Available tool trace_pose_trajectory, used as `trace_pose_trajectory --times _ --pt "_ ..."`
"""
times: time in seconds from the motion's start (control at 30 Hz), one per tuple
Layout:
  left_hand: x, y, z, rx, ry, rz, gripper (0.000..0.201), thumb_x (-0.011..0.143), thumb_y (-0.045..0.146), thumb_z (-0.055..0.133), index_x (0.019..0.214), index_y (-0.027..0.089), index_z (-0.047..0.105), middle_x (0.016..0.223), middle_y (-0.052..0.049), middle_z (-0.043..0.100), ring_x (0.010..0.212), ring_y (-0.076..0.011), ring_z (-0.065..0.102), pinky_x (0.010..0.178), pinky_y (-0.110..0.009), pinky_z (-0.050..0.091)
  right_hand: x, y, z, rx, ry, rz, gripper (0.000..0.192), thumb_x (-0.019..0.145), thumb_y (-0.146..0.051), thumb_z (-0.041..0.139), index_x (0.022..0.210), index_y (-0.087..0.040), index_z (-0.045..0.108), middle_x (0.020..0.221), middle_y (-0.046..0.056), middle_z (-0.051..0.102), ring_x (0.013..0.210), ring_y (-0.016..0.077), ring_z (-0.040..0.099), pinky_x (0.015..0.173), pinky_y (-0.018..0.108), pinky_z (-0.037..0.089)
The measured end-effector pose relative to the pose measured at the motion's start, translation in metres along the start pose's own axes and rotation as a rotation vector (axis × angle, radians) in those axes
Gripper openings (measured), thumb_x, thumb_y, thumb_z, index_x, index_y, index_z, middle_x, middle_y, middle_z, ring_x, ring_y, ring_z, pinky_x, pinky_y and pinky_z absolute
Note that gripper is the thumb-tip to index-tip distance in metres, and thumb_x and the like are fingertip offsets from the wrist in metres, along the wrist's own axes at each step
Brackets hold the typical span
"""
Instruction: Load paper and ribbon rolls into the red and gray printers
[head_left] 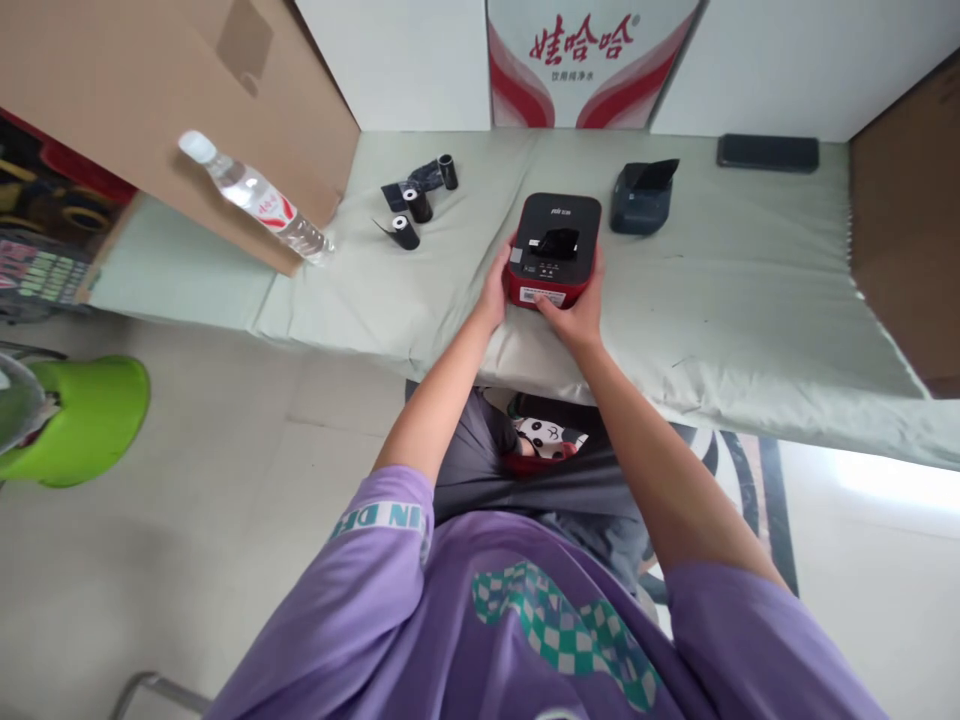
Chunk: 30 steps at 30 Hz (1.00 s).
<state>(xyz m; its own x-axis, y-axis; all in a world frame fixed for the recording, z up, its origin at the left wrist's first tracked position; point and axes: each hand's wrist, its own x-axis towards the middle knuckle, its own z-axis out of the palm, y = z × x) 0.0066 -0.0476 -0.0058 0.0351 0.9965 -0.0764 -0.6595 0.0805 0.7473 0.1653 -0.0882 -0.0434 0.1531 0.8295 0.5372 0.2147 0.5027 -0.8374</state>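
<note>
Label printer (555, 250), black top with red base, sits near the front edge of the worktop (750, 300), about mid-width. Left hand (496, 285) grips its left side, right hand (577, 310) its front right corner; fingers of both wrapped on the casing. Three black rolls (417, 205) lie toward the back left. Dark blue box (641, 195) just behind the printer. Water bottle (255, 197) at the left edge.
</note>
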Motion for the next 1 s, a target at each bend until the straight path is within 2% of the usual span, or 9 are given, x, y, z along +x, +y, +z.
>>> trace_pose_trajectory --times 0.1,0.23,0.4,0.53,0.63,0.9,1.0 --pt "0.000 0.015 -0.002 -0.014 -0.038 -0.097 0.054 0.121 0.031 0.025 0.144 0.013 0.070 0.147 -0.008 0.078 0.162 -0.0266 0.054 0.138 -0.043 0.040 0.001 -0.004 -0.001 -0.018 -0.018 0.015 0.124 0.072 -0.058 0.092 0.170 -0.018 0.025 0.178 0.022 0.038 0.168 0.0312 0.042 0.145 0.057 0.029" --pt "-0.001 0.022 -0.004 0.022 -0.088 -0.116 0.049 0.117 0.021 0.033 0.156 0.011 0.062 0.140 -0.008 0.081 0.161 -0.0268 0.055 0.140 -0.048 0.037 0.000 -0.009 -0.002 -0.009 -0.031 0.038 0.124 0.072 -0.056 0.092 0.169 -0.018 0.025 0.179 0.022 0.038 0.167 0.0313 0.043 0.144 0.058 0.030" --pt "0.000 0.020 -0.004 0.082 -0.131 -0.115 0.042 0.118 0.027 0.043 0.149 0.024 0.069 0.143 -0.002 0.080 0.166 -0.0271 0.048 0.143 -0.050 0.031 -0.001 -0.010 -0.002 0.008 -0.004 0.050 0.125 0.071 -0.060 0.093 0.169 -0.017 0.027 0.178 0.023 0.039 0.167 0.0330 0.043 0.143 0.058 0.031" --pt "0.003 0.021 -0.003 0.113 -0.142 -0.114 0.043 0.109 0.024 0.057 0.151 0.024 0.067 0.150 -0.002 0.076 0.165 -0.0259 0.050 0.142 -0.048 0.034 -0.001 -0.012 -0.004 -0.020 -0.012 0.072 0.127 0.070 -0.065 0.093 0.170 -0.019 0.028 0.177 0.023 0.041 0.166 0.0342 0.045 0.142 0.060 0.033" --pt "0.004 0.022 -0.004 0.117 -0.160 -0.144 0.048 0.104 0.028 0.063 0.151 0.024 0.067 0.155 -0.004 0.073 0.166 -0.0278 0.049 0.142 -0.047 0.034 0.000 -0.013 -0.007 -0.037 -0.012 0.090 0.129 0.069 -0.070 0.094 0.170 -0.022 0.030 0.177 0.022 0.041 0.166 0.0349 0.045 0.142 0.061 0.033" --pt "0.005 0.016 -0.012 0.131 -0.223 -0.122 0.063 0.095 0.038 0.070 0.156 0.027 0.060 0.163 -0.003 0.067 0.171 -0.0319 0.040 0.144 -0.050 0.029 0.006 -0.011 -0.014 0.018 -0.062 0.116 0.131 0.067 -0.065 0.098 0.169 -0.022 0.029 0.178 0.022 0.038 0.166 0.0361 0.043 0.142 0.061 0.030" --pt "0.007 0.013 -0.013 0.132 -0.229 -0.091 0.057 0.094 0.035 0.070 0.150 0.027 0.063 0.165 -0.001 0.065 0.172 -0.0326 0.038 0.144 -0.050 0.028 0.006 -0.012 -0.015 0.026 -0.080 0.132 0.129 0.069 -0.063 0.098 0.169 -0.025 0.026 0.178 0.020 0.037 0.166 0.0353 0.044 0.142 0.062 0.031"
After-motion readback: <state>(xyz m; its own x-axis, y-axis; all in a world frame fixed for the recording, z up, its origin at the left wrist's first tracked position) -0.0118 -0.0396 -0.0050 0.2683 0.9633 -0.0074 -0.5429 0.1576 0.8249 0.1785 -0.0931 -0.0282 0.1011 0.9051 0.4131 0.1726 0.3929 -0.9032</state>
